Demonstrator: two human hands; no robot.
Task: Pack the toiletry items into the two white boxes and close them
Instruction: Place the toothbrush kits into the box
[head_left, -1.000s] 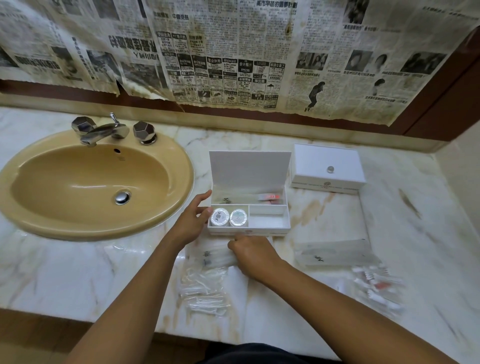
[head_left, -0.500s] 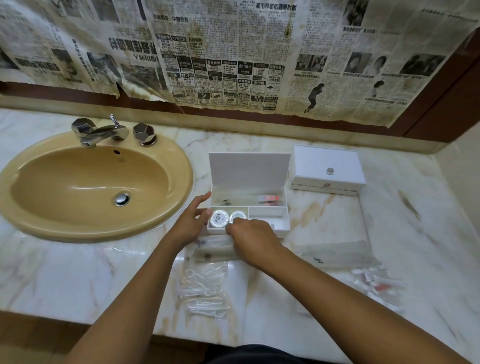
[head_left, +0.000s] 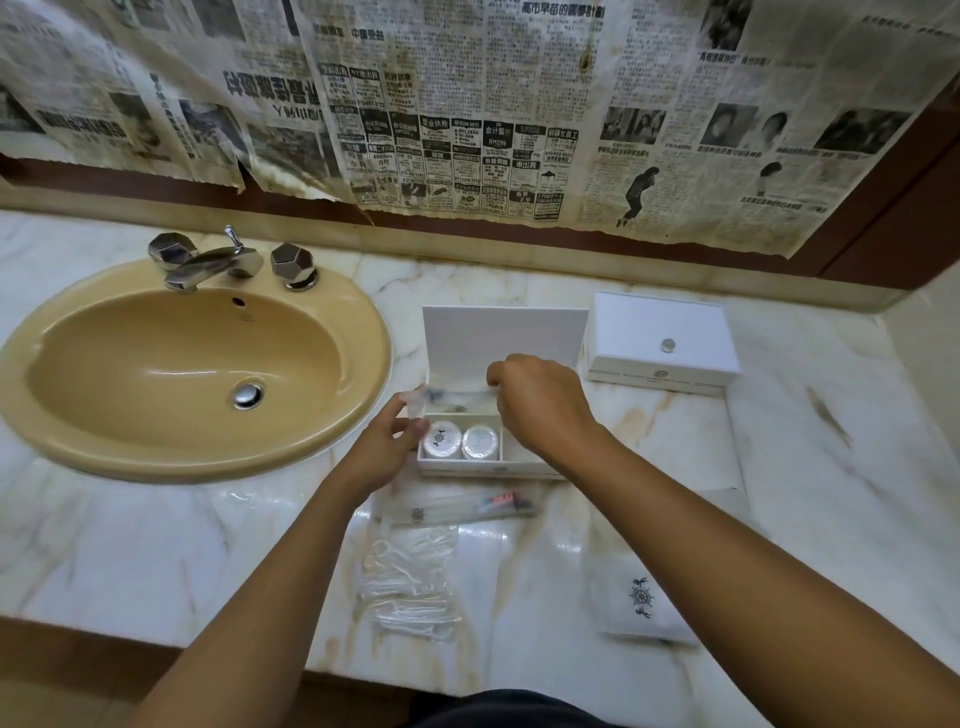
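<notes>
Fingers of both hands pinch the two ends of a long clear packet (head_left: 457, 396), the left hand (head_left: 387, 447) nipping its near-sink end between thumb and fingertips, the right hand (head_left: 540, 402) curled over the other end. Stretched between them, the packet hangs just above the rear compartment of the open white box (head_left: 498, 338), whose lid stands upright just beyond the knuckles. Right below the left fingertips sit two round foil-wrapped items (head_left: 461, 440) in the front compartment; the slot beside them, under the right wrist, is hidden.

To seat the packet well, I judge it should be kept level and lengthwise along the rear slot, lowered evenly at both ends, then pressed flat so the lid can shut without catching the film. Blur makes its exact contents hard to tell.

Nearer the wrists, on the marble, lie a toothbrush packet (head_left: 462, 506), a pile of clear-wrapped picks (head_left: 408, 582) and a white pouch (head_left: 641, 603) with a dark emblem, not yet packed. Beyond the right hand, the second white box (head_left: 660, 338) stands closed.
</notes>
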